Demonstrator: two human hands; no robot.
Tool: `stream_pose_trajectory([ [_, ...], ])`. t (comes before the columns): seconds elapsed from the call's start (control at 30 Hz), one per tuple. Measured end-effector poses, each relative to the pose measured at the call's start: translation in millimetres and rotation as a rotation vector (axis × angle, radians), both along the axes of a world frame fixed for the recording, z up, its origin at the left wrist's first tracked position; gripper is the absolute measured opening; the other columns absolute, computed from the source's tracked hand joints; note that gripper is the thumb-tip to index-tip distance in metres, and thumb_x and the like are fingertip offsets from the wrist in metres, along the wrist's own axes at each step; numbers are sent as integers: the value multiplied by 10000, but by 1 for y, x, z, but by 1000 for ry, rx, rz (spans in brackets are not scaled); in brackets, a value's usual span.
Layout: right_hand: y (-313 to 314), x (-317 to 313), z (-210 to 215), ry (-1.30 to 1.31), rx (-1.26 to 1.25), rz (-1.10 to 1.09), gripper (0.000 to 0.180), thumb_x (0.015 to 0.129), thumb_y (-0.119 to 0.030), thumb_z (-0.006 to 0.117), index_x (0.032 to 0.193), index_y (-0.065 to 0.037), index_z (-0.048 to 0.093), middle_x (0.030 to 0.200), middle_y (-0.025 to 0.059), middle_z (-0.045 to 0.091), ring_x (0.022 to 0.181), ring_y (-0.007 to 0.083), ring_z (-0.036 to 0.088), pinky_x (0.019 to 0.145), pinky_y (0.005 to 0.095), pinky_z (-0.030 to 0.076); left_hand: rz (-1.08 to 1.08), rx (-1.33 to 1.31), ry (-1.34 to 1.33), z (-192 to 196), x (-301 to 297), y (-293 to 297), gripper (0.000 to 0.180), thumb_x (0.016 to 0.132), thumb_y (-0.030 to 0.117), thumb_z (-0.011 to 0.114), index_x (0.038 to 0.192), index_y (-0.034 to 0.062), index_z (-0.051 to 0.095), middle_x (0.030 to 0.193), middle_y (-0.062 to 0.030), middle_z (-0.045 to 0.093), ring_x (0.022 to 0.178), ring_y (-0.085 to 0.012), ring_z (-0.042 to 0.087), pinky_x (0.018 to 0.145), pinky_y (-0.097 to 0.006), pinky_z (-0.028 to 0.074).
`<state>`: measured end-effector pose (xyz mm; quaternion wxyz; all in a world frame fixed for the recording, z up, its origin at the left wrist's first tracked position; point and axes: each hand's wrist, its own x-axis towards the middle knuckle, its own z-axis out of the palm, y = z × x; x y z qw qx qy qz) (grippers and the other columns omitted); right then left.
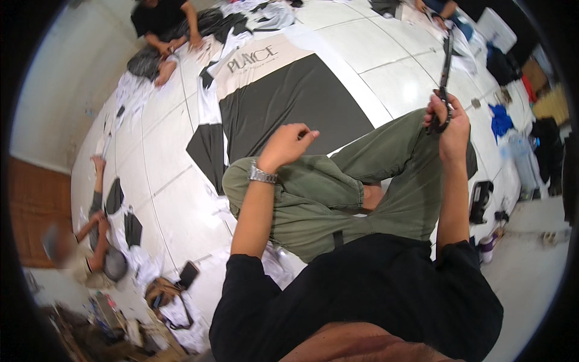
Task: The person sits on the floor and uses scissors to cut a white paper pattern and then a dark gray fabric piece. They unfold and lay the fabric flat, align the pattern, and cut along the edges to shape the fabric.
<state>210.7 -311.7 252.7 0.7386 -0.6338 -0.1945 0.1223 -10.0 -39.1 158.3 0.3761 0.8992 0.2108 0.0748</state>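
1. Head view, right hand (453, 123), above the right knee: fingers closed around the handles of one pair of black scissors (446, 75). Blades point up and away from the body, presumably to hold the tips clear of the legs. Whether the blades are parted: cannot tell.
2. Left hand (288, 145), back uppermost, over the near edge of the fabric panel: fingers loosely curled, part-way open, thumb reaching forward. Nothing shows in its grasp; the underside is hidden, so a small pinch cannot be ruled out. Contact with the cloth: cannot tell.
3. Fabric panel (292, 99), dark grey with a pale lettered band (254, 63) at its far end: laid on the floor (398, 78) in front of the crossed legs, white material along its edges. The floor likely serves as a broad, level support; some shallow creases run across the grey.
4. Green trousers (310, 181), worn: legs folded, probably to bring the panel within arm's reach.
5. Metal wristwatch (263, 175), left wrist.
6. Black phone (188, 274) beside a brown bag (161, 294), lower left, well apart from the panel, perhaps set aside there.
7. Co-worker (160, 21), upper left, seated among cloth.
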Motion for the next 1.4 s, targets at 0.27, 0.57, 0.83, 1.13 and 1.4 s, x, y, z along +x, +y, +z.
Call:
stream_pose_trajectory([
  [0.27, 14, 68, 12, -289, 262, -3, 440, 919, -255, 752, 1207, 20, 564, 878, 126, 693, 714, 144, 645, 617, 292, 526, -172, 60, 354, -87, 30, 20, 496, 940, 435, 643, 1015, -48, 728, 919, -211, 735, 871, -345, 698, 815, -409, 528],
  [0.57, 35, 109, -147, 12, -152, 319, 373, 838, -198, 823, 1046, 57, 647, 727, 90, 676, 536, 126, 573, 481, 293, 448, -31, -158, 308, -80, 76, 12, 402, 983, 348, 632, 1030, -45, 703, 869, -111, 727, 717, -164, 671, 692, -331, 529],
  [0.83, 2, 100, -235, 113, -479, 355, 480, 789, -409, 848, 873, 36, 687, 688, 73, 652, 562, 142, 596, 536, 305, 465, -115, -212, 401, -55, 73, -39, 394, 992, 349, 634, 1113, -19, 701, 975, -79, 724, 870, -148, 667, 772, -311, 528],
  [1.13, 13, 85, -201, 263, -406, 240, 492, 838, -381, 820, 1002, 58, 673, 746, 68, 669, 577, 103, 593, 523, 250, 480, -242, -195, 295, -152, 148, -125, 695, 950, 561, 609, 1359, 0, 574, 1242, -225, 665, 1175, -333, 633, 1002, -401, 481],
  [1.4, -16, 88, -207, 665, -346, 354, 510, 969, -468, 649, 1100, 21, 587, 679, 42, 576, 571, 116, 570, 549, 300, 543, -256, -131, 315, -179, 159, -143, 536, 976, 534, 534, 1007, 37, 733, 975, -189, 725, 892, -374, 685, 818, -450, 523],
])
